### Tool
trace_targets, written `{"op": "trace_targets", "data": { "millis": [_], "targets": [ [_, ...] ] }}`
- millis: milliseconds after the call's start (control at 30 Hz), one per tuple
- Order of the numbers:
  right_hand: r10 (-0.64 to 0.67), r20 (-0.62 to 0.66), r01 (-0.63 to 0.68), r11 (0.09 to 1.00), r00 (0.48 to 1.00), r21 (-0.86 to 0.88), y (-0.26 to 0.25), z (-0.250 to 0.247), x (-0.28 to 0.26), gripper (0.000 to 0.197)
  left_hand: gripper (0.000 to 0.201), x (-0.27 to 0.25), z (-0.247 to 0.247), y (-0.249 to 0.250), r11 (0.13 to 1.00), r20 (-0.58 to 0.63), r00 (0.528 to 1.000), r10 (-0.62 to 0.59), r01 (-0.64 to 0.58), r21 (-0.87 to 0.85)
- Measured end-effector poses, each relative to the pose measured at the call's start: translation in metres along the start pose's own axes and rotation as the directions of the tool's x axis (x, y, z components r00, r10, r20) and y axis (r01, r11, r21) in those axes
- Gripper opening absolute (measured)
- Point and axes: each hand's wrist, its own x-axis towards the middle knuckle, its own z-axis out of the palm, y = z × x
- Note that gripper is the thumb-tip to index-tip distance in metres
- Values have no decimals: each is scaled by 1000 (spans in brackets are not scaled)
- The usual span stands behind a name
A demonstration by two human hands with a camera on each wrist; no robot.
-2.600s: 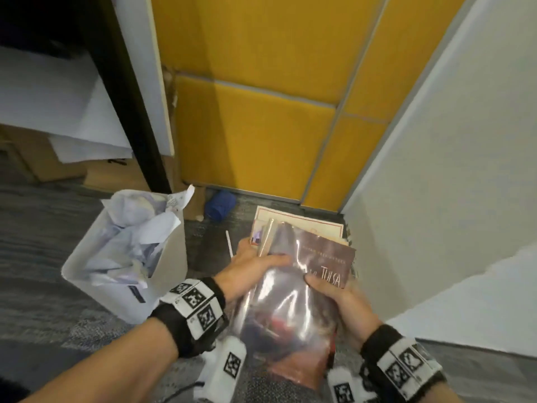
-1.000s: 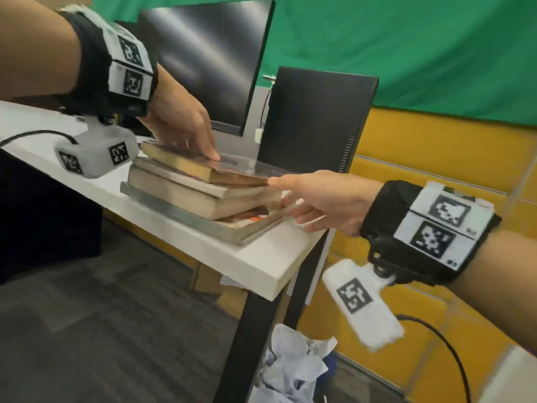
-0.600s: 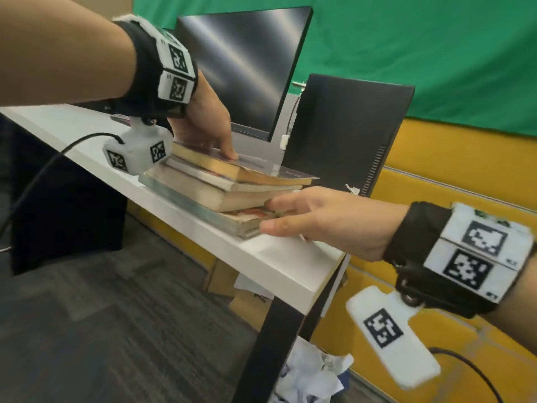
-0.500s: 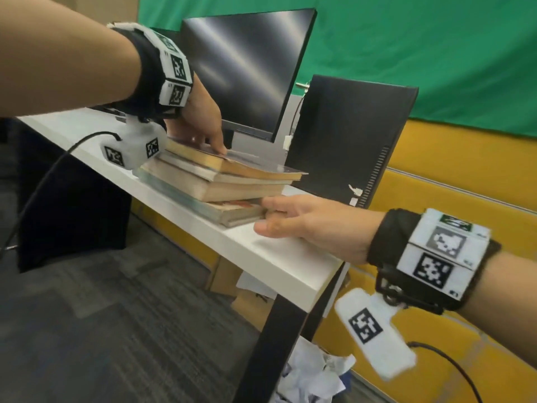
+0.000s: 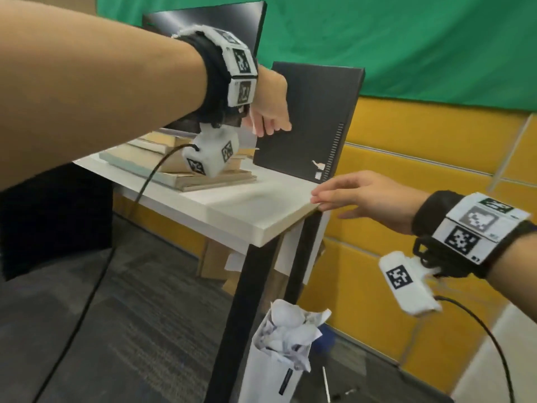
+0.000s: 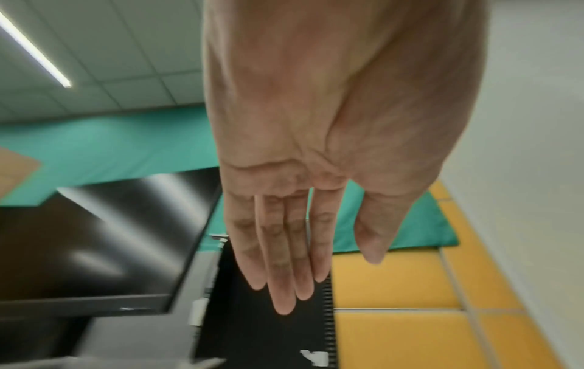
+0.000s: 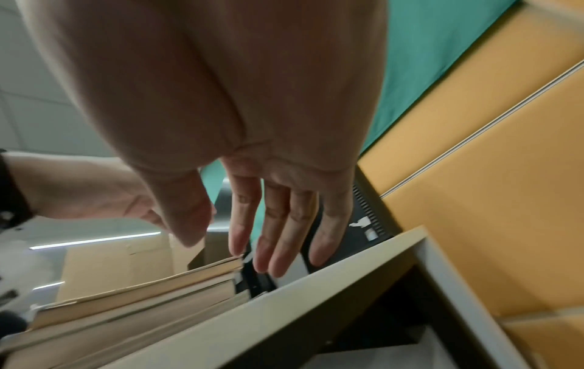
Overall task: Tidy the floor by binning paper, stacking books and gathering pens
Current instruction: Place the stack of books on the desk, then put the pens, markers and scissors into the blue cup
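Note:
Several books lie in a stack [image 5: 186, 167] on the white table [image 5: 255, 207]; the right wrist view shows their page edges [image 7: 142, 297]. My left hand [image 5: 271, 126] hangs above the stack's right end and holds nothing; its fingers [image 6: 284, 269] are straight in the left wrist view. My right hand [image 5: 328, 199] is flat at the table's right corner, apart from the books, with straight fingers [image 7: 275, 239]. Below stands a white bin [image 5: 276, 373] full of crumpled paper [image 5: 290, 327]. A white pen [image 5: 326, 385] and a dark pen [image 5: 345, 392] lie on the floor by it.
A monitor [image 5: 203, 30] and a black computer case [image 5: 308, 120] stand on the table behind the books. Cardboard boxes [image 5: 215, 263] sit under the table beside its black leg [image 5: 241, 315]. Yellow wall panels [image 5: 421, 158] are to the right. Grey carpet [image 5: 116, 330] spreads to the left.
Both hands have come off the book stack. The left hand has lifted above it and the right hand has pulled back to the table's corner.

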Motion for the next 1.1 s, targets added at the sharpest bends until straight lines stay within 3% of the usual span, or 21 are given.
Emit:
{"op": "trace_targets", "data": {
  "millis": [133,267,533,700,833,967,1100],
  "targets": [
    [139,-134,-137,990,981,24,52,-11,-45,23,30,-14,45,76,946,-17,978,209,-207,-249],
    [306,-163,-309,951,938,2,118,-15,-92,26,23,-31,121,137,894,45,964,262,-225,-387],
    [545,-99,-554,819,832,-146,266,15,-161,16,42,-47,331,217,933,352,868,350,-356,-49],
    [683,-1,-662,707,730,-247,370,63,-186,27,39,-40,470,243,940,543,778,317,-334,-71],
    [764,137,-731,643,630,-227,452,110,-197,25,27,-34,581,248,962,701,666,256,-244,-120],
    [809,274,-779,580,519,-238,531,175,-197,31,34,-44,688,229,981,783,593,186,-159,-112],
    [799,443,-807,541,406,-236,585,241,-201,42,27,-50,768,197,994,881,464,93,-88,-59]
  ]
}}
